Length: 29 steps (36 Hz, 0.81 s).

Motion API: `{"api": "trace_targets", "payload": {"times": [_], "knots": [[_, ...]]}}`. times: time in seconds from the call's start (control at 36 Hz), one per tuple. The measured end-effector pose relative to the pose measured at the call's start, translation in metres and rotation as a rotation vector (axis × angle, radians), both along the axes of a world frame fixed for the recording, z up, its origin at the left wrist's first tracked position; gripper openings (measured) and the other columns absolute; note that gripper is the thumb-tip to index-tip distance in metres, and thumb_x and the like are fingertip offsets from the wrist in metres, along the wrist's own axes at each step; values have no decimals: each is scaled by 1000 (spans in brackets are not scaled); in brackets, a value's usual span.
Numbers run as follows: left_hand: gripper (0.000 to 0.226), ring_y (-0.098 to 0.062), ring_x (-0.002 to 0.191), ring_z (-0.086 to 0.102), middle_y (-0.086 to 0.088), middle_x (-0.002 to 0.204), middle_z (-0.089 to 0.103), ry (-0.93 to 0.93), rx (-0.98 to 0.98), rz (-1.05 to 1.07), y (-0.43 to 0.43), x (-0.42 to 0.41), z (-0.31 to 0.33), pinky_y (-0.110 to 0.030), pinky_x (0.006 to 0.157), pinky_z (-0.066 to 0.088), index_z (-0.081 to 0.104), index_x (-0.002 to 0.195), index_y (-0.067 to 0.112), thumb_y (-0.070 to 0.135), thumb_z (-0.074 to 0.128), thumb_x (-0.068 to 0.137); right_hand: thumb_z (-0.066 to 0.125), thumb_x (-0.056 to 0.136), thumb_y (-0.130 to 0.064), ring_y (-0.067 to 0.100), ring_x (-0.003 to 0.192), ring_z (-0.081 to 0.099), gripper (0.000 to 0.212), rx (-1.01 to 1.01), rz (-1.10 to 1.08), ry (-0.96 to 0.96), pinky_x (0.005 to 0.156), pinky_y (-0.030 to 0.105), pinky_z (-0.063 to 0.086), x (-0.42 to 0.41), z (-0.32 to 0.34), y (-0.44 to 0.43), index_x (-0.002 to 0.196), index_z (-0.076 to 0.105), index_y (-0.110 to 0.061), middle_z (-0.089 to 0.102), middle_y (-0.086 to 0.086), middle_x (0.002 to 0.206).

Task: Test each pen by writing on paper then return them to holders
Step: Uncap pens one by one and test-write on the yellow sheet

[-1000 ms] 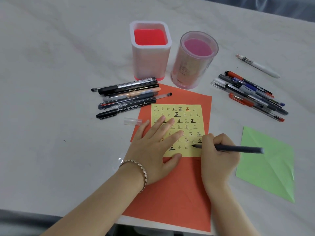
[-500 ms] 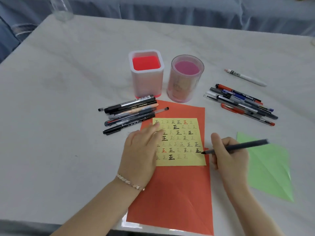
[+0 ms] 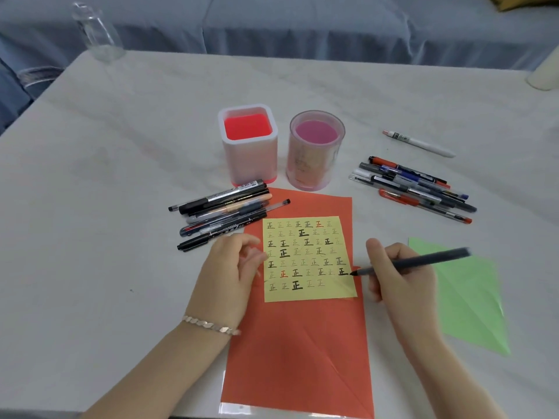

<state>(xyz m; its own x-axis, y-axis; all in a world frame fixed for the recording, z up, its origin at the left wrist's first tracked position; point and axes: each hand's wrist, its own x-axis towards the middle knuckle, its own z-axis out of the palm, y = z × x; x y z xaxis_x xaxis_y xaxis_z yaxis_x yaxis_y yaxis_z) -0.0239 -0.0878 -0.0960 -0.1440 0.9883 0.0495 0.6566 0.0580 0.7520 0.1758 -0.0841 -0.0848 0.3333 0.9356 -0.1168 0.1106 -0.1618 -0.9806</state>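
1. Our right hand (image 3: 399, 279) grips a dark pen (image 3: 423, 260) between thumb and curled fingers. The barrel slants up and away to that hand's right.
2. The pen's tip sits at the right edge of the yellow paper (image 3: 308, 294), just beside a bold black 正.
3. The yellow paper lies between our hands on an orange sheet (image 3: 299, 352). It carries rows of 正, mostly black or grey, two in red.
4. Our left hand (image 3: 227, 276) is at the paper's left edge with its fingers curled and blurred; we cannot tell whether they pinch anything.
5. Beyond the left hand lies a pile of pens (image 3: 223, 210); their labels are too small to read.
6. Beyond the right hand lies a second pile (image 3: 414, 189), with a white pen (image 3: 420, 143) farther off.
7. The square holder (image 3: 249, 152) and round holder (image 3: 316, 158) stand beyond both hands, just past the orange sheet.
8. A green sheet (image 3: 465, 297) lies to the right of the right hand.
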Motion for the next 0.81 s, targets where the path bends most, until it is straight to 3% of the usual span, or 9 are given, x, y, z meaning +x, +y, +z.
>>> {"api": "trace_targets", "payload": {"times": [0.14, 0.22, 0.31, 0.5, 0.81], "knots": [[14, 4, 59, 59, 6, 68, 66, -397, -131, 7, -7, 21, 25, -7, 57, 44, 58, 82, 26, 12, 60, 86, 56, 89, -19, 8, 34, 38, 36, 19, 11, 79, 38, 15, 34, -4, 14, -1, 57, 46, -5, 46, -1, 36], [13, -7, 67, 67, 4, 69, 71, -759, -197, 21, -11, 31, 37, -13, 63, 50, 63, 86, 13, 12, 69, 75, 55, 83, -27, 12, 37, 48, 31, 9, 54, 243, 40, 19, 40, -9, 24, -3, 63, 53, -5, 55, 4, 43], [25, -15, 71, 70, -4, 73, 72, -934, -187, 29, -14, 38, 44, -17, 61, 52, 64, 86, 5, 14, 70, 63, 51, 74, -37, 15, 37, 52, 33, 0, 95, 370, 40, 21, 43, -12, 34, -7, 64, 57, -6, 59, 8, 46], [22, -15, 67, 70, -2, 72, 71, -929, -146, -11, -17, 42, 48, -18, 60, 54, 65, 83, 5, 11, 70, 63, 49, 74, -35, 17, 35, 51, 33, 43, 91, 438, 38, 19, 40, -17, 44, -10, 56, 60, -9, 57, 12, 45], [23, -12, 65, 68, -5, 67, 72, -891, -168, -79, -18, 45, 51, -17, 61, 52, 66, 80, 12, 14, 71, 58, 50, 74, -36, 18, 36, 52, 35, 21, 157, 345, 39, 22, 42, -16, 42, -11, 63, 57, -3, 58, 11, 45]]}}
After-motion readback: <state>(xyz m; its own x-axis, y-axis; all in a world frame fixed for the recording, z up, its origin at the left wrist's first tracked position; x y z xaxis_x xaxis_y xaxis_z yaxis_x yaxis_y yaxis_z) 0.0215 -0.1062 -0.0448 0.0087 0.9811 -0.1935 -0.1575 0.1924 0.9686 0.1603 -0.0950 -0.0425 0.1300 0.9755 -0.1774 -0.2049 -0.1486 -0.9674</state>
